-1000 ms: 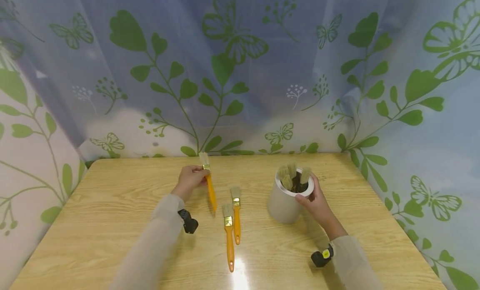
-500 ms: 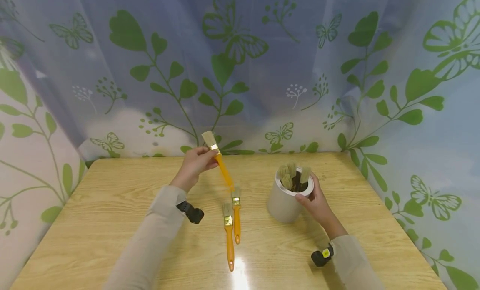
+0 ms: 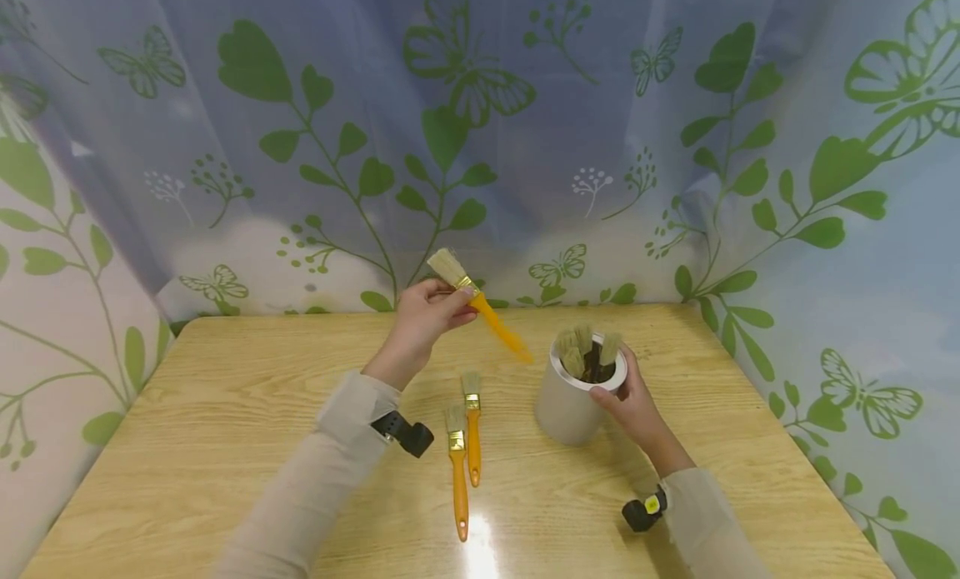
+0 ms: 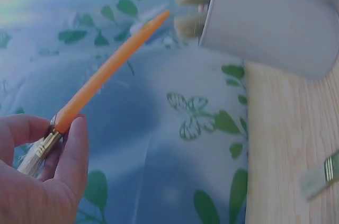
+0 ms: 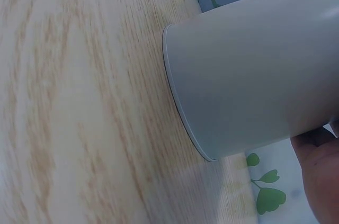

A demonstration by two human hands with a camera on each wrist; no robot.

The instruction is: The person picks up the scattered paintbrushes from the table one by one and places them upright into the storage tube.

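My left hand (image 3: pixel 423 321) pinches a paintbrush (image 3: pixel 497 322) by its brass ferrule, in the air over the back of the table. The brush tilts, bristles up and left, its orange handle pointing down and right toward a light grey pot (image 3: pixel 564 408). In the left wrist view the fingers (image 4: pixel 74 150) and thumb close on the brush near the bristles, the handle end close to the pot's mouth. My right hand (image 3: pixel 633 404) grips the pot's right side at the rim, thumb at the front. Several brushes (image 3: pixel 573 350) stand in the pot with bristles up.
Two more orange-handled paintbrushes, a front one (image 3: pixel 459 479) and a back one (image 3: pixel 472 429), lie side by side on the wooden table (image 3: pixel 225 421), left of the pot. A patterned curtain (image 3: pixel 337 229) hangs along the table's back edge and sides.
My left hand has lifted the paintbrush and carried it right toward the pot, the handle swinging from pointing down to pointing down-right. My right hand and the pot have stayed put.
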